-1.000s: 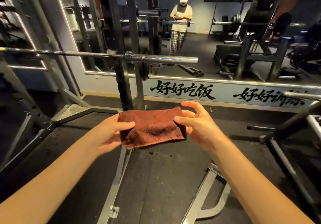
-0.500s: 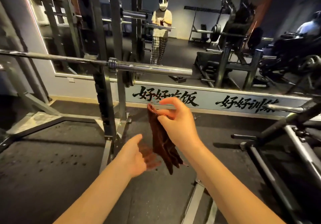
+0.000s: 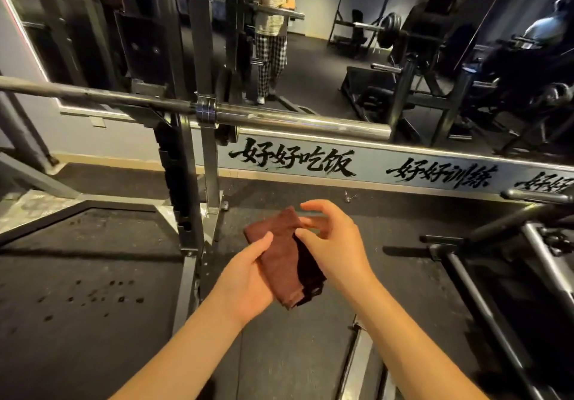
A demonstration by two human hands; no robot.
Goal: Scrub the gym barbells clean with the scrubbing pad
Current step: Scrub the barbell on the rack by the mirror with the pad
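While left hand (image 3: pixel 248 278) grips one pad (image 3: pixel 279 257), one barbell (image 3: pixel 295 121)

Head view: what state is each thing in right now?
Barbell: racked, near sleeve bare, untouched.
Brown cloth: folded, held clear of the barbell.
Left hand: grips the cloth, thumb on top.
Right hand: fingers at the cloth's top edge; grip unclear.

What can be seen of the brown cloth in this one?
The cloth is dark brown, fuzzy like towelling, folded into a narrow strip. It lies tilted across the left hand, thumb pressed on top; the right hand touches its upper edge. It is held above the floor, below the barbell and clear of it.
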